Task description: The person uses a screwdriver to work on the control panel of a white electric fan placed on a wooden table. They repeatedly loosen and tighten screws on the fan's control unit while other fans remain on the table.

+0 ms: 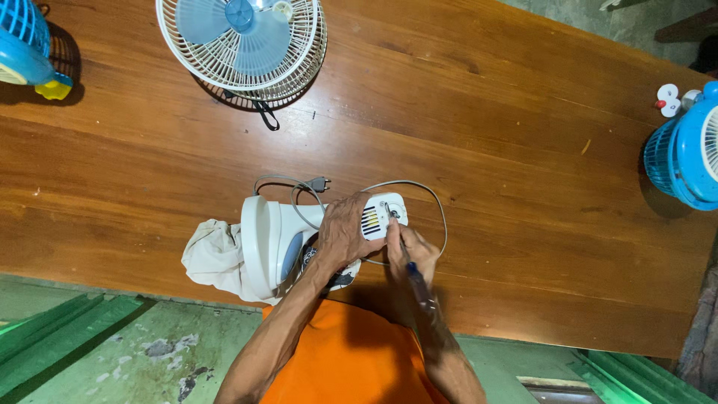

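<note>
**Screwdriver on the back of a fan body, casing not yet apart**

The left hand [340, 236] is clamped over a white plastic fan body [280, 238] lying on its side, fingers wrapped around its slotted rear housing to steady it. Just beside it, the right hand [413, 253] is closed around a dark-handled screwdriver [415, 280], whose tip meets the end of that housing. Judging from this, the work is at an early stage: the housing looks whole and no loose screws or removed parts can be seen near it.

Under the fan body lies a crumpled cream cloth [212, 258], and its grey power cord [419, 191] loops just beyond it on the brown wooden tabletop [486, 112]. Well beyond the fan body rests a white wire grille with pale blue blades [243, 41]; blue fans [684, 153] stand far to either side.
</note>
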